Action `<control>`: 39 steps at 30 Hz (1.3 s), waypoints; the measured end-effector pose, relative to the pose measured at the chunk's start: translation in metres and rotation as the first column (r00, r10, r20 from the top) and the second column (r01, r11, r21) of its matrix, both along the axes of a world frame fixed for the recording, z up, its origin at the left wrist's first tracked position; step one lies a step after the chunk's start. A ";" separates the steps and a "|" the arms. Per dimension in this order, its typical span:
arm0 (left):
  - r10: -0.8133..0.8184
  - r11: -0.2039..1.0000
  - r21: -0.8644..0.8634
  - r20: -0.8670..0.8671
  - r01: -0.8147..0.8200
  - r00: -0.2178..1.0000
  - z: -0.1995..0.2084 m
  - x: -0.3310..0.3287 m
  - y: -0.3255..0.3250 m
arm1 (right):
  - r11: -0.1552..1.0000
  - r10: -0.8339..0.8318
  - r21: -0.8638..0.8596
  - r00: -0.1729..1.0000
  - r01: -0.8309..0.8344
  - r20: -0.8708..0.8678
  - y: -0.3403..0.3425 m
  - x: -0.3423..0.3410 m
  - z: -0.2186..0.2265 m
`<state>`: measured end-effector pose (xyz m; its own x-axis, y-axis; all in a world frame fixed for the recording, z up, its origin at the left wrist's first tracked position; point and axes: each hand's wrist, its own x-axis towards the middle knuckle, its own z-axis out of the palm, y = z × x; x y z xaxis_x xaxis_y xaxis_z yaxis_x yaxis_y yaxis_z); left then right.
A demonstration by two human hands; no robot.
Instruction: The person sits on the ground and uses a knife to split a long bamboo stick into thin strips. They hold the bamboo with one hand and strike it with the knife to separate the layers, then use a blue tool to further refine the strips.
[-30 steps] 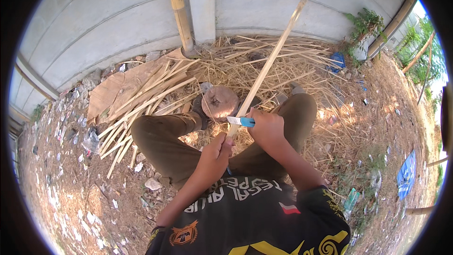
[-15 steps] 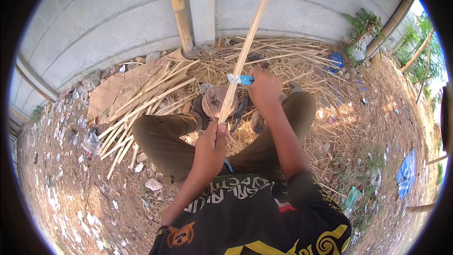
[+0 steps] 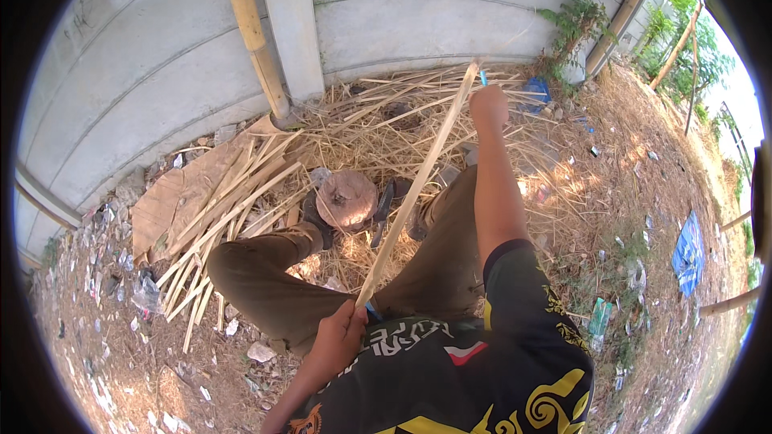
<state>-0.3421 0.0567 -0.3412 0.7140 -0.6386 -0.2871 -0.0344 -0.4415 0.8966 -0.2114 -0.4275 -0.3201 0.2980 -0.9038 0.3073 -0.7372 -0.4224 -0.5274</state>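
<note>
My left hand (image 3: pixel 338 339) is closed on the near end of a long, pale bamboo strip (image 3: pixel 422 173), close to my waist. The strip slants up and away to the right. At its far end my right hand (image 3: pixel 489 108) is stretched out, wrapped round a blue-handled cutter (image 3: pixel 483 77). The cutter sits beside the strip's tip, its blade too blurred to make out. Below the strip, between my feet, stands a round wooden stump (image 3: pixel 346 199). A dark, blade-like tool (image 3: pixel 383 213) lies just right of the stump.
Many cut strips (image 3: pixel 233 209) lie on a flattened brown cardboard sheet (image 3: pixel 157 205) at left. Shavings and more strips (image 3: pixel 402 124) cover the ground before the concrete wall (image 3: pixel 418 16). A bamboo pole (image 3: pixel 253 36) leans there. Blue plastic (image 3: pixel 689 253) lies far right.
My right hand has slid the cutter up and away along the strip to its far end. My left hand has drawn back toward my waist with the near end, lowering the strip.
</note>
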 end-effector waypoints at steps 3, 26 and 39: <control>0.045 0.999 -0.022 -0.161 -0.049 0.986 -0.017 0.003 0.045 | 0.998 -0.044 0.054 0.996 0.040 0.078 -0.039 -0.021 -0.023; 0.068 0.909 0.321 0.516 -0.266 0.854 -0.042 0.078 -0.079 | 0.435 0.858 0.148 0.359 -0.888 -0.367 0.209 -0.010 -0.091; -0.088 0.855 0.489 0.464 -0.172 0.881 -0.004 0.042 -0.074 | 0.792 0.587 0.068 0.724 -0.607 -0.362 0.124 0.018 -0.081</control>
<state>-0.2999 -0.0172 -0.3452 0.8655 -0.4622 -0.1930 -0.3489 -0.8328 0.4298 -0.1930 -0.3036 -0.4012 0.8649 -0.4884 0.1161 -0.4500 -0.8567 -0.2521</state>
